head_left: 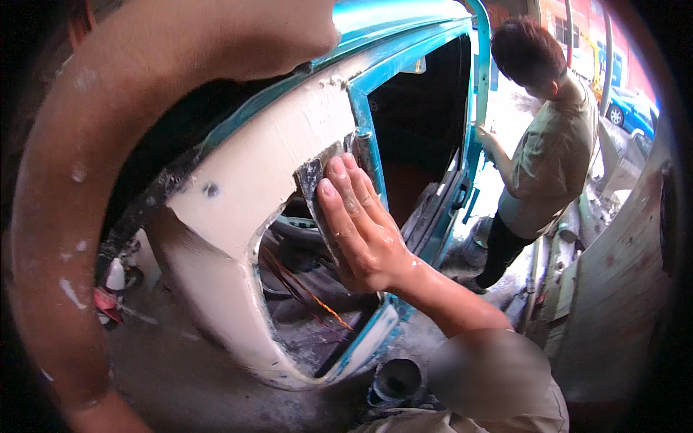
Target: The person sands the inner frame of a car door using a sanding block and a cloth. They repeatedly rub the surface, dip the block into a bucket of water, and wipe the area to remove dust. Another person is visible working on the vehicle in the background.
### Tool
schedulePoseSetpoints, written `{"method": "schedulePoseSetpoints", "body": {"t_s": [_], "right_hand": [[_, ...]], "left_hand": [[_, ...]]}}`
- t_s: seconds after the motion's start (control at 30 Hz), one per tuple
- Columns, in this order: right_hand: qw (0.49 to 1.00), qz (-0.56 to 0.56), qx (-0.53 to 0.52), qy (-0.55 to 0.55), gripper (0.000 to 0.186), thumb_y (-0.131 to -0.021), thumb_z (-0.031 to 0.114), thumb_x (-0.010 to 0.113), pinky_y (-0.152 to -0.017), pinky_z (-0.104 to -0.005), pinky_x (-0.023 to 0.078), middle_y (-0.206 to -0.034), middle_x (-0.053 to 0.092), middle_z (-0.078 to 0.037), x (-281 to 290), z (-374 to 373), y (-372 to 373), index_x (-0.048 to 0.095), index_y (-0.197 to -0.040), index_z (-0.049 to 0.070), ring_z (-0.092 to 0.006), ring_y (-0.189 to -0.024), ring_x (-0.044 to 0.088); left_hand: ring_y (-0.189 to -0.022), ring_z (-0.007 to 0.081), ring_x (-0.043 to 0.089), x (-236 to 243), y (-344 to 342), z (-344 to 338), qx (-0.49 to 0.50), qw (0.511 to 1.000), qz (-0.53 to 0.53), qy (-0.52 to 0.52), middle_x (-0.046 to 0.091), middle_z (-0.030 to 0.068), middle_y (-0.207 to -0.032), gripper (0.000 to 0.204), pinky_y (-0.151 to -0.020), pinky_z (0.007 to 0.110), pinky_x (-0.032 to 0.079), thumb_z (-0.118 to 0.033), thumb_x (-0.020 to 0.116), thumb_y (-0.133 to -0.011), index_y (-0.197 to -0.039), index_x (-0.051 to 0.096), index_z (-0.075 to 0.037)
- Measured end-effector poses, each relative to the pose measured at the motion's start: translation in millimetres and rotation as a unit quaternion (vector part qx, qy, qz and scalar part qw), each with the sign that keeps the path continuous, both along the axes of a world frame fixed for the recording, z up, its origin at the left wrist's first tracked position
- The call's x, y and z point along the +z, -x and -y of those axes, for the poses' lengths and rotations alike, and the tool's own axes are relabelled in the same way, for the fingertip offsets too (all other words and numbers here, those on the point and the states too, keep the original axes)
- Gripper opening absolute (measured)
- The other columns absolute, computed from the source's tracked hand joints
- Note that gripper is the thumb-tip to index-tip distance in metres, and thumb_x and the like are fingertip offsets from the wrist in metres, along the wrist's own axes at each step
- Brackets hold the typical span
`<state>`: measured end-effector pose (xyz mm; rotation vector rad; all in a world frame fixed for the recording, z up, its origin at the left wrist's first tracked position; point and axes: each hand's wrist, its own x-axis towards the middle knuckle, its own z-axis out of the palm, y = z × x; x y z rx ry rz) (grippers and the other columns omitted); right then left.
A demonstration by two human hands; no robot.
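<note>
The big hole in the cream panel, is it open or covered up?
Open: orange wires show through the hole. The right hand, with a dark pad, hides only part of it.

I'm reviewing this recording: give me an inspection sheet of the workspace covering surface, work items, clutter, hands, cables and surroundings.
Surface: vehicle panel coated pale, with one dark spot; teal window frame alongside.
Work items: dark flat pad under the right hand, overlapping the panel's edge in view.
Clutter: dark round container low in the picture; white bottle-like item at left.
Hands: right has fingers straight, thumb hidden, grip unclear; left arm arches along the left and top edges, its hand not clearly made out.
Cables: orange and red wires inside the panel's opening.
Surroundings: another person standing at right; blue car beyond.
</note>
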<state>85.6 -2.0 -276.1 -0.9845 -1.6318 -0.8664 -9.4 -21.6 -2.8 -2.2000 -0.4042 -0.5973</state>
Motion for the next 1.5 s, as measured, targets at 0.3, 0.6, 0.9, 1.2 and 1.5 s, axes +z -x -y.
{"method": "schedulePoseSetpoints", "body": {"t_s": [0.3, 0.6, 0.9, 1.2, 1.5], "right_hand": [[0.999, -0.005, 0.032, 0.001, 0.073, -0.094, 0.02, 0.058, -0.125, -0.0548, 0.029, -0.16, 0.037, -0.035, 17.2, 6.1, -1.8, 0.036, -0.157, -0.009, -0.0484, -0.152, 0.035], [0.993, -0.071, 0.084, -0.034, 0.073, -0.095, 0.017, 0.061, -0.125, -0.0559, 0.029, -0.163, 0.036, -0.03, 27.4, 0.7, 7.2, 0.035, -0.159, -0.006, -0.0417, -0.155, 0.033], [0.99, -0.085, 0.103, -0.052, 0.074, -0.092, 0.013, 0.063, -0.125, -0.0539, 0.03, -0.163, 0.034, -0.033, 42.1, 3.9, 18.7, 0.035, -0.157, -0.009, -0.0431, -0.155, 0.032], [0.997, -0.047, 0.061, 0.011, 0.066, -0.1, 0.01, 0.055, -0.127, -0.0528, 0.027, -0.166, 0.032, -0.028, -22.6, 6.9, -9.9, 0.032, -0.161, -0.002, -0.0394, -0.156, 0.031], [0.997, -0.026, 0.075, 0.02, 0.07, -0.095, 0.006, 0.055, -0.128, -0.0505, 0.024, -0.166, 0.032, -0.029, -77.0, 10.6, -19.8, 0.033, -0.16, -0.005, -0.0396, -0.157, 0.029]], "left_hand": [[-0.079, 0.0277, 0.071, 20.2, -11.9, -63.9, -0.21, 0.976, -0.037, -0.045, 0.071, 0.0143, -0.087, 0.034, -0.075, 0.039, 0.054, -0.036, 0.071, -0.097, -0.096, 0.069, -0.002], [-0.078, 0.0238, 0.072, 15.0, -13.9, -59.8, -0.073, 0.99, -0.043, 0.113, 0.075, 0.0139, -0.088, 0.052, -0.072, 0.036, 0.056, -0.054, 0.07, -0.093, -0.102, 0.078, -0.003], [-0.078, 0.0218, 0.071, 14.2, -13.2, -62.9, -0.099, 0.99, -0.053, 0.08, 0.075, 0.0125, -0.091, 0.052, -0.073, 0.034, 0.055, -0.054, 0.071, -0.093, -0.1, 0.077, -0.003], [-0.064, 0.0173, 0.061, 16.4, -17.3, -59.2, -0.064, 0.994, -0.071, 0.061, 0.066, 0.0084, -0.074, 0.049, -0.06, 0.03, 0.046, -0.053, 0.072, -0.092, -0.087, 0.072, -0.004], [-0.059, 0.0179, 0.059, 17.1, -17.9, -65.9, -0.121, 0.99, -0.062, 0.029, 0.062, 0.0091, -0.066, 0.04, -0.057, 0.032, 0.046, -0.042, 0.075, -0.09, -0.078, 0.068, -0.005]]}}
